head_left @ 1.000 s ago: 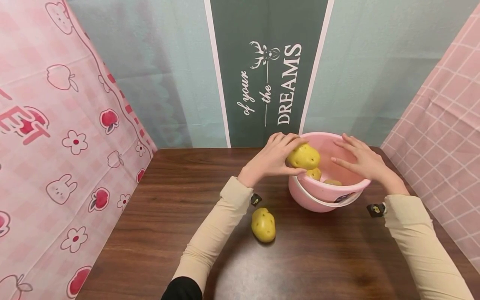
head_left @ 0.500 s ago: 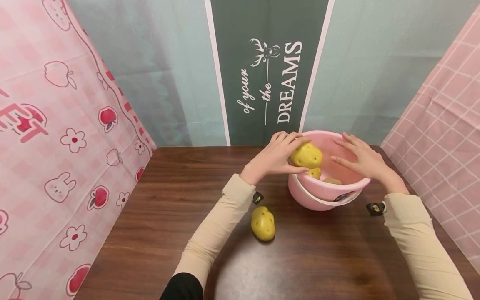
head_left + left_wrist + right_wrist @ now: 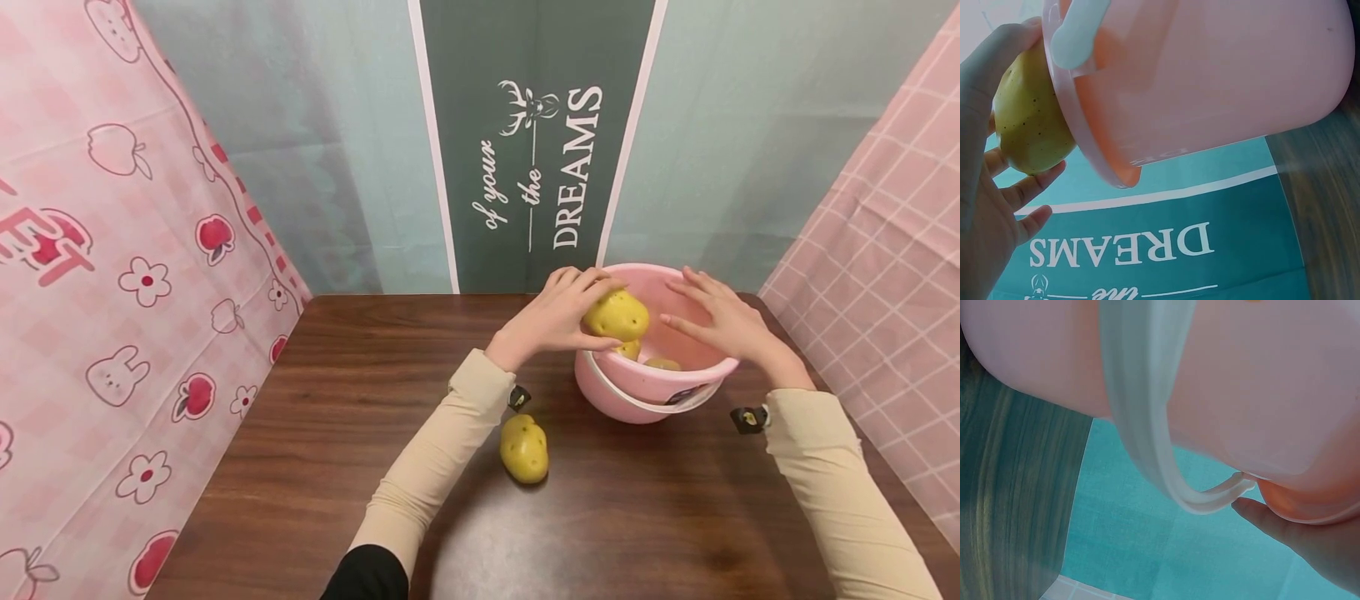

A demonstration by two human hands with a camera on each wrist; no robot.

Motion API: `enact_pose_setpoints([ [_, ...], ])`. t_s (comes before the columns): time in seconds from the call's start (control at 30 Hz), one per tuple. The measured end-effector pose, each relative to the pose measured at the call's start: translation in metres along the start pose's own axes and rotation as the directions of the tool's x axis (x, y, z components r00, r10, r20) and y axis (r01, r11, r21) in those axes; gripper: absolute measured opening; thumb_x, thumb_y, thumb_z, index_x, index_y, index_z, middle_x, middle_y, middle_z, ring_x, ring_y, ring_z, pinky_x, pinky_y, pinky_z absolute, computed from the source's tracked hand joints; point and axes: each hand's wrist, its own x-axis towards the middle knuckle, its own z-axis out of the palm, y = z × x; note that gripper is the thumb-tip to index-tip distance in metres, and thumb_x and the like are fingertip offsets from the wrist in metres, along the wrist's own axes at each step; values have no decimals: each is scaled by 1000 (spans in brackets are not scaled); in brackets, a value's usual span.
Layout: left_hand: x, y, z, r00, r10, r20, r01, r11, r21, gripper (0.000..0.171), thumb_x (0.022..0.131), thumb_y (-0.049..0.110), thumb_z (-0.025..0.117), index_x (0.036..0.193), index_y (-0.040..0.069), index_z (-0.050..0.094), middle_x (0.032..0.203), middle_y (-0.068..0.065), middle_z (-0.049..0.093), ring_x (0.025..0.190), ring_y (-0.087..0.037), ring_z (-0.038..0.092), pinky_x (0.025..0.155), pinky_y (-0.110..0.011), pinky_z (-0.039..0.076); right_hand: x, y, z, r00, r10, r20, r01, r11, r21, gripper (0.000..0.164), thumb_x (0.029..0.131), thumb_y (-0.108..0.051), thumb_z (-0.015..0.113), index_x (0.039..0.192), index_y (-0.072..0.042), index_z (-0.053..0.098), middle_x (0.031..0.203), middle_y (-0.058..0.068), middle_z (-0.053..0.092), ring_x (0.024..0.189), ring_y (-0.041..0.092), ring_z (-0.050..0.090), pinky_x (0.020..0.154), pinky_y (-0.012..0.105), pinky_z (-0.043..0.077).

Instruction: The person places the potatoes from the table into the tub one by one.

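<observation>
My left hand (image 3: 558, 315) holds a yellow potato (image 3: 617, 317) at the left rim of a pink bucket (image 3: 630, 400). In the left wrist view the fingers spread round that potato (image 3: 1032, 115), which partly overlaps the rim. Inside the bucket, a second potato (image 3: 630, 348) shows beneath the held one, and part of another rounded piece (image 3: 663, 364) lies lower down. My right hand (image 3: 727, 321) lies over the right rim with its fingers extended. In the right wrist view a straight finger (image 3: 1272, 522) runs beside the rim, near the end of the white handle (image 3: 1141, 419).
One more potato (image 3: 524, 450) lies on the dark wooden table (image 3: 360, 400), in front of the bucket and to its left. A printed cloth (image 3: 517, 192) hangs behind the table, with pink cloths (image 3: 150, 333) at the sides. The bucket's handle hangs down its front.
My left hand and the potato in it have shifted slightly right, further over the bucket's opening. The right hand, the bucket and the potato on the table stay about where they were.
</observation>
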Motion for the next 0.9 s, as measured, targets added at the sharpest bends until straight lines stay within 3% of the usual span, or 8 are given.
enact_pose_setpoints([
  [0.53,3,2,6,1000,12,13,-12,1000,-12,74,75,65,57,135,23,43,133,5,42,107,-14,42,98,-32,26,-2,-1,0,1000,14,13,-14,1000,-3,67,86,-43,60,141,-13,38,152,17,17,139,39,11,95,70,19],
  [0.9,-8,-1,7,999,-36,17,36,999,-23,68,81,62,52,138,25,41,139,4,40,110,-10,41,101,-33,23,-1,-5,-2,999,27,22,-27,1000,-2,66,86,-44,59,141,-13,39,153,14,15,140,37,10,96,69,18],
])
